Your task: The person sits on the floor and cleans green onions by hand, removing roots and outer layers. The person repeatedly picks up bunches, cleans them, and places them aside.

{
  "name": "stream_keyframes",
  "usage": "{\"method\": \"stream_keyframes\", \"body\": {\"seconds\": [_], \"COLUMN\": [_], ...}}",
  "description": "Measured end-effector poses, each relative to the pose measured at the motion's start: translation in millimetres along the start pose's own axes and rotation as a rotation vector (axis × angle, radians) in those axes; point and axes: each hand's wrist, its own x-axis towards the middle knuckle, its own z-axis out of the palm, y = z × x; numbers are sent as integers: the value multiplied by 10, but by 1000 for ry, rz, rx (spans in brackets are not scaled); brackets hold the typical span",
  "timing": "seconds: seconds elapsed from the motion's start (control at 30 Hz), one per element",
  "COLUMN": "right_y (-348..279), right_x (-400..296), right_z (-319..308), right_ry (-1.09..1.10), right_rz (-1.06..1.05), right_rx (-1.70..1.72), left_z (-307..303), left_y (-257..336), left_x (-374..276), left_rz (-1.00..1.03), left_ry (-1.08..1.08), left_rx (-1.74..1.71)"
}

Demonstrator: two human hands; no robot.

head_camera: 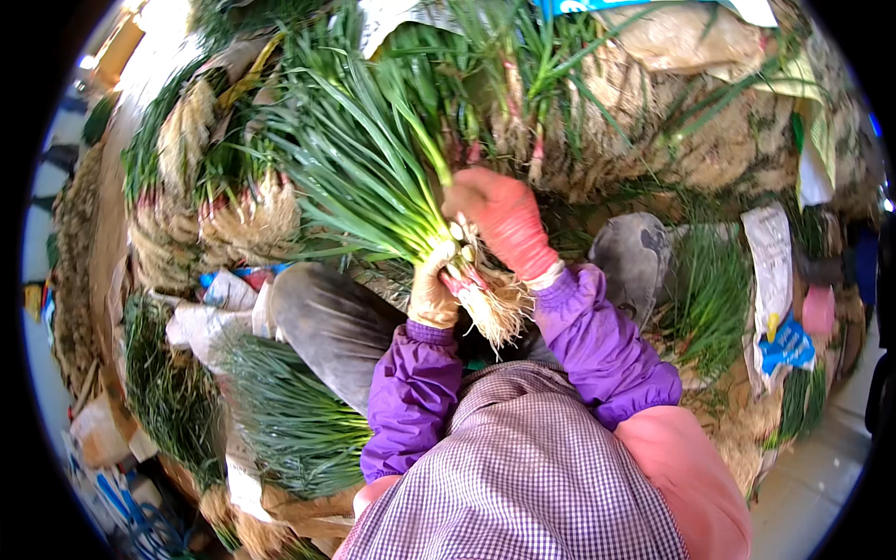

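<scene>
A bunch of green onions (392, 189) lies across my lap area, its leaves fanned towards the upper left and its pale roots (498, 311) hanging to the lower right. Gripping the bunch around its stems is my left hand (432, 283), in a light-coloured glove. My right hand (498, 213), in a reddish-pink glove, is curled at the top of the stems beside the bunch. A single thick green stalk (432, 143) runs up to its fingers; blur hides whether they pinch it. Purple sleeves cover both forearms.
Before me stands a long heap of onions with tangled roots (616, 105). Root-down bundles (245, 210) sit at the upper left. More onion greens lie by my left leg (301, 413) and to my right (710, 294). A printed sack (770, 259) lies at the far right.
</scene>
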Motion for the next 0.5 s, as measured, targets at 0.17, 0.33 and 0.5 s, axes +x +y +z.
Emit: {"method": "stream_keyframes", "body": {"seconds": [0.17,0.33,0.5], "right_y": [-334,394,501], "right_x": [-688,-2267,-2415], "right_z": [-1250,-2911,-3002], "right_ry": [545,907,677], "right_rz": [140,547,487], "right_rx": [-276,-760,-1103], "left_z": [449,703,337], "left_y": [211,380,208], "left_x": [-64,159,544], "left_rz": [190,165,-32], "left_ry": [-64,-126,-143], "left_rx": [81,125,79]}}
